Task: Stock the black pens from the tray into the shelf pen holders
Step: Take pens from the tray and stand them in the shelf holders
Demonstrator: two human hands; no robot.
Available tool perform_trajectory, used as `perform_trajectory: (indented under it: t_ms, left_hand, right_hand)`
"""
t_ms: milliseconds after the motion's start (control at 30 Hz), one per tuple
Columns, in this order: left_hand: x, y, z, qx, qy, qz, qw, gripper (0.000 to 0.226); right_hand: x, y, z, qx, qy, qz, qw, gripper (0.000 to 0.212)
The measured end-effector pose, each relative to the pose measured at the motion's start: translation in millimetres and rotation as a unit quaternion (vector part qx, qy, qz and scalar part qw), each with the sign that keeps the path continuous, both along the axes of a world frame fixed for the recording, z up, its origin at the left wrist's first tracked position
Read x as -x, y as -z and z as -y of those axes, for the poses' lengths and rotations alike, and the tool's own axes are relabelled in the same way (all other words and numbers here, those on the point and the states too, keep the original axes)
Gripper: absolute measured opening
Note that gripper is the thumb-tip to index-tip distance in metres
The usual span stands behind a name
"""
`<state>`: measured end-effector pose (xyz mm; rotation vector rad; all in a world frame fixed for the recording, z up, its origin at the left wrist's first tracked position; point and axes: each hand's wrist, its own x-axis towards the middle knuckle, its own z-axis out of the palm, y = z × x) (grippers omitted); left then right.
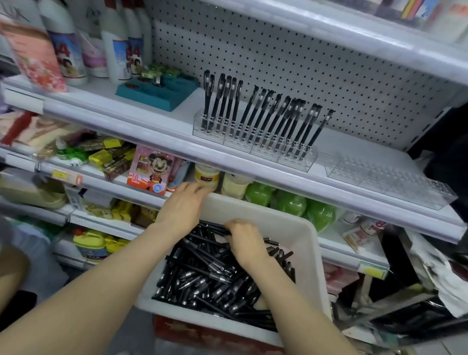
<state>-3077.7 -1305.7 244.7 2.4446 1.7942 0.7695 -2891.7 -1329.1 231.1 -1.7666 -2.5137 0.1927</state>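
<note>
Now a bunch of black pens (213, 269) is gripped by the right hand (245, 242), with its fingers curled round them at the far side of the white tray (309, 233). The gripped pens are laid flat, from left to right. The left hand (182, 210) is laid on the far left rim of the tray; whether the rim is held tight cannot be told. The tray is filled with many more pens, piled flat and mixed every way. Up and farther away, on the shelf (176, 117), the clear pen holders (252, 144) are seen. These are packed with pens stood up and leaning right. The holders on the right (386, 180) are seen without pens. They are nearer to the right hand, so the bunch will likely have to be lifted, carried right and turned upright.
</note>
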Motion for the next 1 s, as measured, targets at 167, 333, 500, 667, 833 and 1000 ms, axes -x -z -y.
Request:
perform_trajectory:
  t_ms: [167, 333, 500, 667, 833, 1000]
  left_hand:
    - [-2.2, -1.4, 3.1, -0.003, -0.008, -0.032, 0.999, 0.065]
    - [-1.7, -1.6, 7.9, 0.001, -0.002, -0.038, 0.999, 0.066]
    - [-5.6, -10.6, 7.5, -0.074, 0.058, 0.032, 0.995, 0.03]
    - [-5.6, -28.9, 2.9, -0.089, 0.128, 0.004, 0.988, 0.041]
    - [1.1, -57.8, -12.3, -0.089, 0.057, 0.056, 0.993, 0.016]
    - [-0.8, -77.2, -19.2, -0.028, 0.028, 0.102, 0.994, 0.019]
  right_hand:
    - [0.7, 13.7, 1.1, -0.002, 0.009, 0.0, 1.0, 0.021]
    - [-1.2, -0.3, 0.2, 0.022, 0.022, -0.03, 0.999, 0.015]
    - [-5.8, -34.4, -3.7, -0.02, 0.022, -0.156, 0.987, 0.009]
    - [-11.1, -79.8, -18.6, -0.046, 0.006, -0.183, 0.982, 0.016]
    - [-22.4, -105.6, -33.0, -0.135, 0.093, -0.27, 0.949, 0.037]
    - [-8.9, -126.3, -42.1, -0.015, 0.187, -0.535, 0.824, 0.029]
